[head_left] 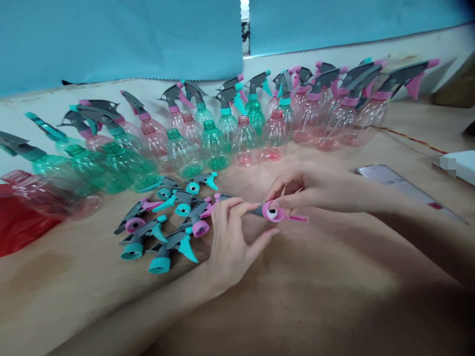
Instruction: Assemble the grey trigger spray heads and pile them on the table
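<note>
Between my hands is a trigger spray head (273, 212) with a grey body, a pink collar and a pink trigger pointing right. Its round collar opening faces me. My right hand (313, 189) pinches it at the collar with thumb and fingers. At its grey end, the fingertips of my left hand (230, 240) reach the body, while the left thumb is spread apart below with a gap. Left of that hand several loose spray heads lie in a group, among them one with a turquoise collar (159, 264) and one with a pink collar (201, 228).
Along the wall stand several clear green and pink bottles, some capped with spray heads (403, 74), others with bare necks, such as a pink bottle (245, 141). A red bag (22, 222) lies far left. To the right are a phone (404, 185) and a white box (460, 165).
</note>
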Motion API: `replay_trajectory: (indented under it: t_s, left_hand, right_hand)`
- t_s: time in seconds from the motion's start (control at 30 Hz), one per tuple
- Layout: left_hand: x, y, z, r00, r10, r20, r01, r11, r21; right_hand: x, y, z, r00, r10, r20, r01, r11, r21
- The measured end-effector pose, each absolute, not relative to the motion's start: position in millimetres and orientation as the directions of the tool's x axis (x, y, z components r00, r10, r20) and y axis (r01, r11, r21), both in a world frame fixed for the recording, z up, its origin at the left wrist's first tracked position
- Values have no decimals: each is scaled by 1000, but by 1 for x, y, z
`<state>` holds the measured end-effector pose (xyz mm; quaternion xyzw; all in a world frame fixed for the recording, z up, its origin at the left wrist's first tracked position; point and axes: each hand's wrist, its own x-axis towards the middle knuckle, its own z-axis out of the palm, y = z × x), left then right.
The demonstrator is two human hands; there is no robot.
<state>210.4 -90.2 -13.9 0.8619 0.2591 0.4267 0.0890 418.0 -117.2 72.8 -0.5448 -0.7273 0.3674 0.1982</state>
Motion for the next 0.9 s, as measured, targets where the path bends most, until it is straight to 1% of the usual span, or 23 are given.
replay_trajectory:
  t_s: [0.13, 0.2, 0.3, 0.37, 0.43, 0.53, 0.63, 0.77, 0.9]
  left_hand:
    - [208, -89, -13, 579, 504, 641, 367, -863, 347]
    - [208, -88, -12, 602, 481, 638, 321, -877, 358]
    - [207, -87, -12, 600, 465, 651, 255, -883, 395]
    - [208, -87, -12, 595, 462, 658, 222, -881, 418]
    - [208, -87, -12, 590, 466, 659, 195, -875, 443]
    - [208, -87, -11, 592, 455, 665, 162, -876, 454]
    - [207, -86, -10, 598, 437, 672, 155, -886, 437]
    - [206, -86, -10, 600, 426, 677, 190, -898, 396]
    - [206, -86, -12, 622, 421, 660, 199, -900, 387]
  right_hand:
    - [408, -125, 71, -360, 925, -124, 600, 128, -790]
    - [403, -128, 69, -352, 925, -143, 534, 73, -843]
    - [395, -132, 65, -326, 930, -172, 371, -41, -928]
    - [392, -133, 64, -315, 929, -193, 306, -93, -947]
    - [390, -134, 64, -310, 928, -209, 318, -106, -942]
    - [391, -136, 64, -316, 929, -193, 379, -63, -923]
    - [392, -139, 62, -326, 933, -153, 402, -10, -916]
    - [389, -141, 59, -300, 949, -94, 434, 48, -900]
    - [391, -143, 55, -300, 952, -59, 520, 112, -847]
